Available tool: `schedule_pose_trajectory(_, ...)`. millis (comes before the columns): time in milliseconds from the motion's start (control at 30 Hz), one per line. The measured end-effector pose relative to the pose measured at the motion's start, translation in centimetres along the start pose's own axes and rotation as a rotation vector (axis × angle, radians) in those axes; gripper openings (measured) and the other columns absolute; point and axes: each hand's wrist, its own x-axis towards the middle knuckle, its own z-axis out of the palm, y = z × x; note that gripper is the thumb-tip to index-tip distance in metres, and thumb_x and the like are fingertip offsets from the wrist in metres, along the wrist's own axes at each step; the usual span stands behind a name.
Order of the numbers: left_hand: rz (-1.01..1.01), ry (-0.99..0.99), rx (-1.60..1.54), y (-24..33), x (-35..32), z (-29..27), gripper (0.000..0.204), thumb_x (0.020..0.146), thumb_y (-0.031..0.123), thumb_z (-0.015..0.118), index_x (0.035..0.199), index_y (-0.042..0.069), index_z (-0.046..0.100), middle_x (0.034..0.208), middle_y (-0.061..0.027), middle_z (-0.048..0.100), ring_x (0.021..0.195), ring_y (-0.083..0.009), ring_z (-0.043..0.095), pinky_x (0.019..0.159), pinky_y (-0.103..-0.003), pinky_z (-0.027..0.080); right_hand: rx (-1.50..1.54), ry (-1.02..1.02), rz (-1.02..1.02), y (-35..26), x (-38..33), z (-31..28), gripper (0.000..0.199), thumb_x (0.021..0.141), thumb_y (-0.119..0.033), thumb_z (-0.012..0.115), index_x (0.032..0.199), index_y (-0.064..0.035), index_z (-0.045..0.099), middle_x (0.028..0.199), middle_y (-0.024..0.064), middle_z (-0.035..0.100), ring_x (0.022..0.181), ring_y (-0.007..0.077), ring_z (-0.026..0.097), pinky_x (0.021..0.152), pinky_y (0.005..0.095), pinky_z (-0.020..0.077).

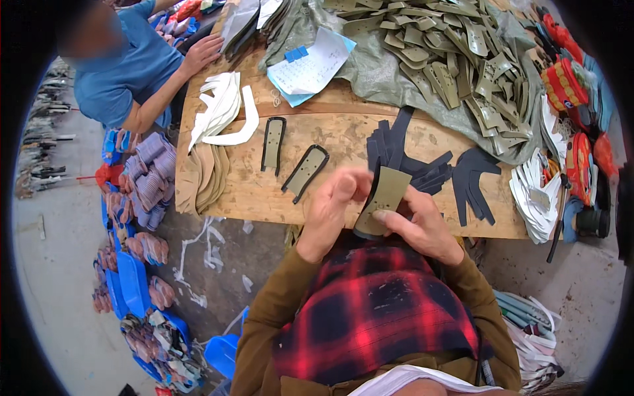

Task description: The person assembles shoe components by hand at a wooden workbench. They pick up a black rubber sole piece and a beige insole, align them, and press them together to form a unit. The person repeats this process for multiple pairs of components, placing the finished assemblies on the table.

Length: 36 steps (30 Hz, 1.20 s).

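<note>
Both my hands hold one olive-green shoe piece with punched holes [385,191], backed by a dark layer, just in front of the wooden table's [251,198] near edge. My left hand [332,206] pinches its left side. My right hand [422,224] grips its lower right with the thumb across it. Two finished olive pieces with black edging [273,142] [306,170] lie on the table left of my hands. Black cut pieces [403,155] are fanned out just beyond my hands, with more black pieces [472,181] to the right.
A heap of olive pieces [436,53] lies on grey cloth at the back. White pieces [221,112] and tan pieces [201,178] lie left, white stacks [535,191] right, papers [310,63] behind. A person in blue [125,72] sits at the far left. Blue bins [135,277] of parts stand on the floor.
</note>
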Motion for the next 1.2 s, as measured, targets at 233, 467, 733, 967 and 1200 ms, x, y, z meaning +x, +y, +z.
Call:
schedule_pose_trajectory(233, -0.086, -0.238, 0.292, -1.0, -1.7, -2.0, 0.022, 0.099, 0.02, 0.056, 0.093, -0.001, 0.061, 0.081, -0.0009, 0.058, 0.081, -0.0097, 0.054, 0.072, -0.026, 0.046, -0.192, -0.05, -0.076, 0.3, -0.4, 0.2, 0.035, 0.086, -0.006, 0.064, 0.118, 0.003, 0.054, 0.087, 0.0133, 0.062, 0.072, 0.0221, 0.062, 0.061, 0.032, 0.0478)
schedule_pose_trajectory(467, 0.084, -0.224, 0.526, 0.5, -2.1, -2.3, 0.035, 0.091, 0.009, 0.064, 0.125, 0.004, 0.059, 0.116, -0.018, 0.063, 0.096, -0.0268, 0.067, 0.082, -0.032, 0.053, -0.636, -0.011, -0.435, 0.5, 0.7, 1.1, 0.039, 0.084, 0.001, 0.064, 0.122, 0.0029, 0.053, 0.102, 0.0195, 0.061, 0.087, 0.0354, 0.063, 0.072, 0.0377, 0.0522)
schedule_pose_trajectory(733, 0.858, -0.038, 0.64, -2.4, -1.9, -3.9, 0.041, 0.085, 0.003, 0.072, 0.12, 0.0, 0.052, 0.134, -0.0362, 0.048, 0.122, -0.045, 0.055, 0.093, -0.044, 0.053, 0.116, 0.125, -0.053, 0.6, 0.8, 0.4, 0.026, 0.095, -0.007, 0.058, 0.119, 0.0023, 0.059, 0.11, 0.0105, 0.064, 0.102, 0.0149, 0.061, 0.083, 0.0305, 0.0486)
schedule_pose_trajectory(967, 0.88, -0.105, 0.721, -4.0, -2.6, -3.9, 0.035, 0.084, 0.007, 0.073, 0.103, -0.001, 0.045, 0.143, -0.0361, 0.035, 0.124, -0.0519, 0.05, 0.093, -0.052, 0.053, 0.114, 0.073, 0.193, 1.4, 3.2, 1.0, 0.022, 0.094, -0.015, 0.064, 0.094, 0.0063, 0.068, 0.072, 0.0008, 0.065, 0.07, 0.0042, 0.052, 0.062, 0.0239, 0.0449)
schedule_pose_trajectory(1200, 0.847, 0.038, 0.881, -4.4, -1.9, -3.2, 0.019, 0.084, -0.008, 0.056, 0.094, 0.002, 0.043, 0.14, -0.0332, 0.045, 0.116, -0.0455, 0.058, 0.09, -0.042, 0.053, -0.176, 0.347, -0.158, 1.5, 2.4, 3.2, 0.014, 0.092, -0.009, 0.064, 0.097, 0.0039, 0.067, 0.075, 0.0155, 0.066, 0.064, 0.0124, 0.063, 0.059, 0.0276, 0.0485)
